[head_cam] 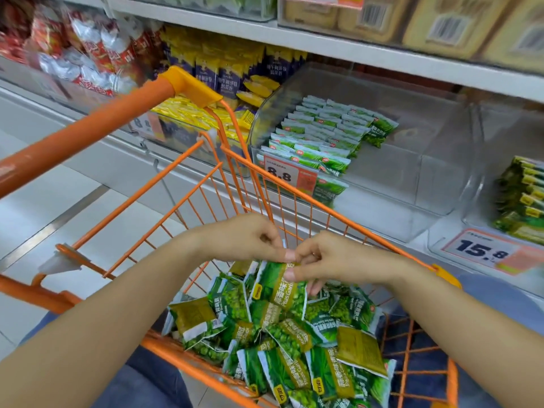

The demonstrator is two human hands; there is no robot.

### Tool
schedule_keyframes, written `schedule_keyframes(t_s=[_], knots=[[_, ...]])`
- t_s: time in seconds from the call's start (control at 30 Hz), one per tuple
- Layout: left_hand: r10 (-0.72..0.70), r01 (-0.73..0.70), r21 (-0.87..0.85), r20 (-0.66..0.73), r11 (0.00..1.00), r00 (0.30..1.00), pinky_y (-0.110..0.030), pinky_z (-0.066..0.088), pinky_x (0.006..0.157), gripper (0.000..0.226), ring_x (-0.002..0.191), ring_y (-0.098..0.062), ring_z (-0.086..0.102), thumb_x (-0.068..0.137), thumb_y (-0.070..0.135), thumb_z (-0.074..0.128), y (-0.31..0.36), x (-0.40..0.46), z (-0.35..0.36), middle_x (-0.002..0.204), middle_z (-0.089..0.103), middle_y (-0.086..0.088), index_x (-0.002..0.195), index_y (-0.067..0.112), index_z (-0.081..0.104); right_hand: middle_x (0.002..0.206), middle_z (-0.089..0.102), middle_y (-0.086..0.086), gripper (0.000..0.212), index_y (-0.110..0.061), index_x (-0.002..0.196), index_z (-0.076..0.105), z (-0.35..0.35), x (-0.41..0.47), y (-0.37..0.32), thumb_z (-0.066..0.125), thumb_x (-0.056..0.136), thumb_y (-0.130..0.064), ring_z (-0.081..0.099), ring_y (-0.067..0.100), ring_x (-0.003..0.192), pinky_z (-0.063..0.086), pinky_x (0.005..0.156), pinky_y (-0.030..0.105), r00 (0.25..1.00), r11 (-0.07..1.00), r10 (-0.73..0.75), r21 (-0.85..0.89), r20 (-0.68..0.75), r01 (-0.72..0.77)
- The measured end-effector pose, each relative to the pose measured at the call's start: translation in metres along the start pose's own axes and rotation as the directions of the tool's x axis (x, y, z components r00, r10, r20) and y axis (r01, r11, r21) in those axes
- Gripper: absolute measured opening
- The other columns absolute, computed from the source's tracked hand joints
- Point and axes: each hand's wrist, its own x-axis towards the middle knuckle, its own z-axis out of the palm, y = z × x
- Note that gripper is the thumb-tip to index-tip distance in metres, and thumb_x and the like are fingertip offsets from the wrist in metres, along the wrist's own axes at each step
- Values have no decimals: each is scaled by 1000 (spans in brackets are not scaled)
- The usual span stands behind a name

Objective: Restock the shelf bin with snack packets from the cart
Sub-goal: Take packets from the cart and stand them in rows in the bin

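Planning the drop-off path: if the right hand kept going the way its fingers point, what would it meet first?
The right hand points leftward, so it meets the left hand almost at once; both pinch the green pea packet top.

We see green packets heaped loosely in the orange wire cart at lower centre. One packet hangs upright above the heap. The clear bin, centre right, holds overlapping rows of packets on its left side.
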Motion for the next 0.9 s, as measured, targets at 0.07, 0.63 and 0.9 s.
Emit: schedule_keyframes(t_s=[0.07,0.63,0.9], knots=[[-30,13,-127,-133,992,991,-36,35,56,51,61,-21,39,85,59,54,8,-4,-5,68,40,-19,77,11,66,48,52,-13,14,-4,87,62,-5,-3,-2,63,90,-18,63,3,56,57,69,23,995,993,-40,104,-89,49],[110,-138,-314,-107,939,988,-18,56,59,16,61,-10,68,77,14,74,168,94,37,73,74,-9,91,7,70,73,70,-1,10,-26,87,73,-71,-147,51,69,84,-18,56,5,66,47,61,22,480,911,-175,43,-860,410],[377,-322,206,-347,924,859,-35,47,62,28,65,-24,62,77,42,73,240,183,96,59,63,-3,71,15,67,101,72,0,53,-21,103,71,-132,-236,150,33,90,-55,63,22,99,46,79,32,-2,749,-264,-204,-965,-630]])
